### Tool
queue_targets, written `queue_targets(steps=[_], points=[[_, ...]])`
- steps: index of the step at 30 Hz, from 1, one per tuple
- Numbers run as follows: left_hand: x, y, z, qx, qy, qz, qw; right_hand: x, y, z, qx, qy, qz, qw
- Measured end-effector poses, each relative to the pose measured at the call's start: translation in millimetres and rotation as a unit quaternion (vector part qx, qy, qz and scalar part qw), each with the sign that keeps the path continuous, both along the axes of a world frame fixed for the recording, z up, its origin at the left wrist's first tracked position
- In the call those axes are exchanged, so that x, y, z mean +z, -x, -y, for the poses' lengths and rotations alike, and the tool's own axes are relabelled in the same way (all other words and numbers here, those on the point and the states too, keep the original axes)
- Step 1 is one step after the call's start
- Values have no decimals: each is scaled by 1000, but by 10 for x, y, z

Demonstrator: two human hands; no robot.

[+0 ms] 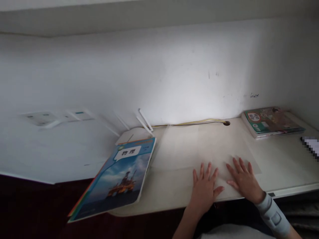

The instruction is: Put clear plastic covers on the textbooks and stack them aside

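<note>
A clear, thin plastic sheet [184, 146] lies spread on the white desk [159, 199]. My left hand [203, 191] rests flat at the sheet's near edge, fingers spread and holding nothing. To its right, my right hand [245, 181] also lies palm down with fingers apart, touching the sheet near its right-hand part. A grey band [272, 214] is around my right wrist. Left of the sheet lies a blue physics textbook [124, 179], its cover showing an oil rig at sea. The book's lower left part sticks out past the desk's edge.
Behind the textbook stands a white router [132, 134] with upright antennas. Yellow and black cables [189, 123] run along the wall to a round hole [226, 123]. A stack of books [271, 122] sits at the back right, near a pixelated dark-edged object [311, 146].
</note>
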State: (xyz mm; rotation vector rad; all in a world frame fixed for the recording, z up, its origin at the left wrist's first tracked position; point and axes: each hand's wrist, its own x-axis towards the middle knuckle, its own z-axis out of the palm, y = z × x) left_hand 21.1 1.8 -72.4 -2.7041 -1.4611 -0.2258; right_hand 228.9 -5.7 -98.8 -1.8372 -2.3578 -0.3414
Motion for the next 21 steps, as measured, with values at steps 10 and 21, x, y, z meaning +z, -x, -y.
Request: queue_targets(steps=[10,21], points=[[-94,60,59,43,43,2,998,-61,-15,48,6,-39,-31,999],[355,896,-303,212,-63,34,975,-44,-64,103,21,-78,-52,995]])
